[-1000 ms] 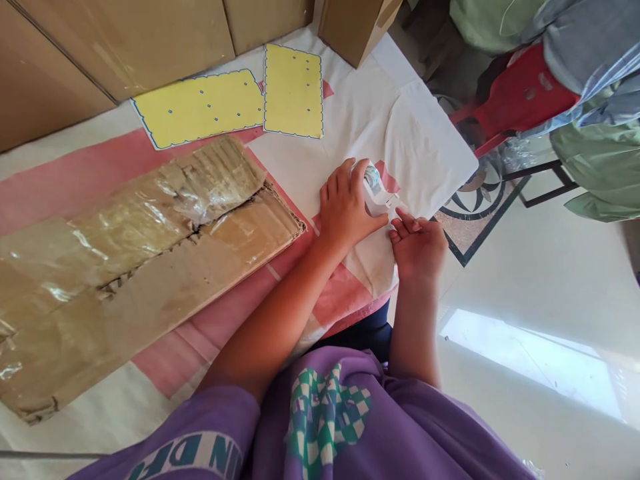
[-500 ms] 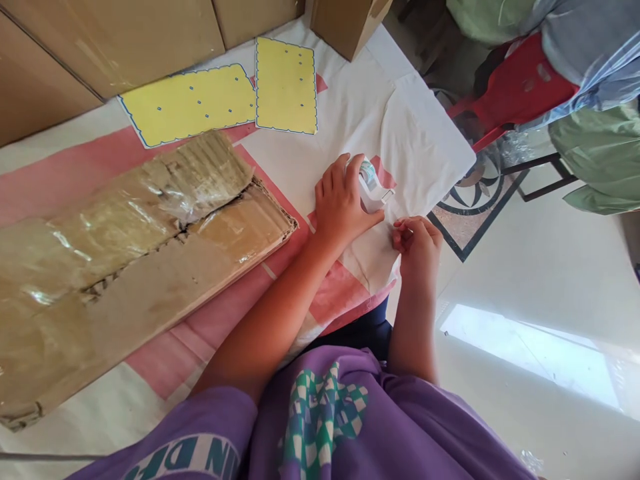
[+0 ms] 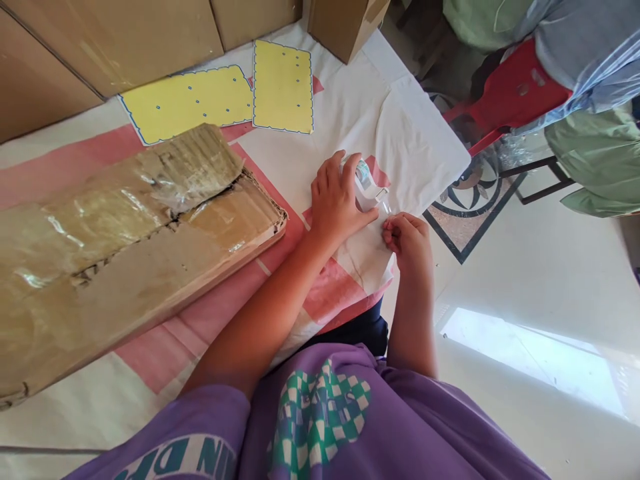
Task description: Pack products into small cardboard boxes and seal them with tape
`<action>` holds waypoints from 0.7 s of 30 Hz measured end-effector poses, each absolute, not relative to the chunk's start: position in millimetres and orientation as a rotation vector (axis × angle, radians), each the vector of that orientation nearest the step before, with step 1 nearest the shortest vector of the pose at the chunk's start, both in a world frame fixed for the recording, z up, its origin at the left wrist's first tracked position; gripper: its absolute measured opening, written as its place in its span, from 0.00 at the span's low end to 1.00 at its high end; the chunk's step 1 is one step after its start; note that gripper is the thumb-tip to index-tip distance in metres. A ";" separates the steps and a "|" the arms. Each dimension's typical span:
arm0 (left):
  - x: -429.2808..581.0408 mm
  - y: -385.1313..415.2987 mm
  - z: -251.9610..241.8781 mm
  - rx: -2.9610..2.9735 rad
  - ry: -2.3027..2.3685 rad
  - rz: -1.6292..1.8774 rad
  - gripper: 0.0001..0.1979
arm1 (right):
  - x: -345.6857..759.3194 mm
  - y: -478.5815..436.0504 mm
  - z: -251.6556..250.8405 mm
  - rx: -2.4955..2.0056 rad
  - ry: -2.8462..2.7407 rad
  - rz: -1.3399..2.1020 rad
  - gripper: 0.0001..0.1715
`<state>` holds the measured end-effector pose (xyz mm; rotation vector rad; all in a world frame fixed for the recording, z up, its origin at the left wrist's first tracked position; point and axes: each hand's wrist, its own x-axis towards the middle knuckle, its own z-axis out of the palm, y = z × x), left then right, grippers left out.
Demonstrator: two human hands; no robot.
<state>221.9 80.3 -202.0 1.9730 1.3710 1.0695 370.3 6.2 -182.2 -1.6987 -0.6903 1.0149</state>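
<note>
My left hand (image 3: 337,200) is wrapped around a white tape dispenser (image 3: 369,193) near the table's corner. A roll with a pale teal core (image 3: 362,172) sits inside the dispenser. Just below its cutting edge, my right hand (image 3: 409,239) is closed in a pinch. A short clear strip of tape (image 3: 387,208) spans from the dispenser to those fingertips. Left of my forearm lies a long, worn cardboard box (image 3: 200,247), with shiny tape over its top and a torn seam.
Two yellow sheets with blue scalloped borders, one upright (image 3: 283,87) and one slanted (image 3: 187,105), lie by stacked cardboard boxes (image 3: 125,40). A red and white cloth (image 3: 335,287) covers the table. A red chair (image 3: 525,87) with a seated person stands at the right.
My right hand has moved slightly left and up towards the dispenser, and a clear strip now shows between them. My left hand keeps its hold; the whole view has shifted a little.
</note>
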 end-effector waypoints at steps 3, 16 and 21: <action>219.6 79.6 -198.9 2.060 1.317 1.062 0.35 | 367.2 7.9 -183.4 -1.786 -0.712 0.980 0.07; 218.1 79.8 -196.3 2.318 1.121 0.890 0.15 | 364.7 8.8 -189.8 -1.870 -0.881 0.854 0.13; 219.2 78.5 -195.1 2.273 1.138 0.927 0.15 | 365.2 7.0 -188.7 -1.850 -0.871 0.871 0.13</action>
